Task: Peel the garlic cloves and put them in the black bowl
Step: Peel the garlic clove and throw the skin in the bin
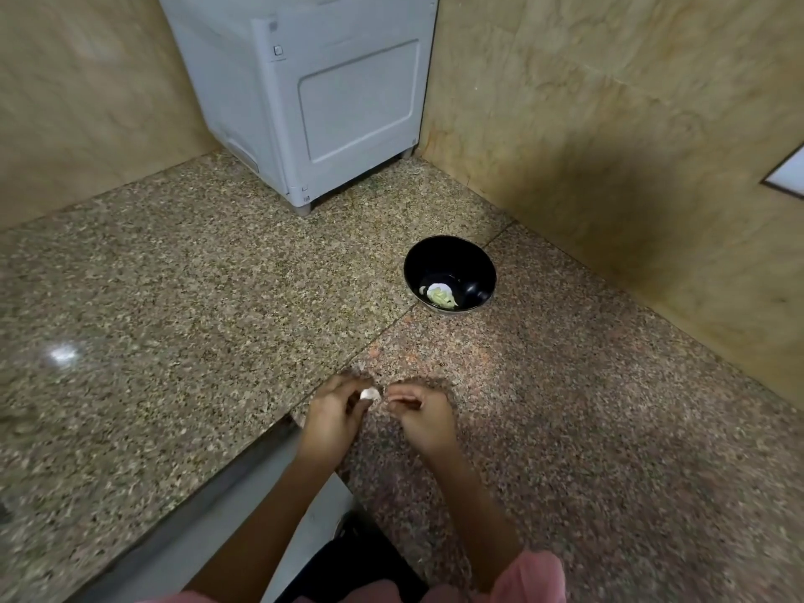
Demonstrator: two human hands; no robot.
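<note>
Polished speckled granite slab under you shows glare. Anything that slips from the grip will likely skid rather than stay put. A grey channel runs along the slab's edge just under your left wrist, behind the grip. A clove falling back towards you could roll into it.

The white boxy appliance sits in the corner, far beyond the grip. The gap under it is another trap for a runaway clove, though a less likely one.

The round black bowl stands beyond the grip and off to its right, well apart. It has pale peeled garlic in the bottom. Getting a clove there is a carry, not a drop. Toss from where you are and you'll probably miss or clip the rim.

Your left hand pinches the small whitish garlic clove at its fingertips. Your right hand is curled up right beside the clove. It's too blurred to say whether it has skin pinched or only touches it. If the right hand pulls hard against such a shallow pinch, the clove may pop out.

A papery skin scrap lies on the slab just beyond the grip. Loose peel like that can cling to your fingers and ride into the bowl.
</note>
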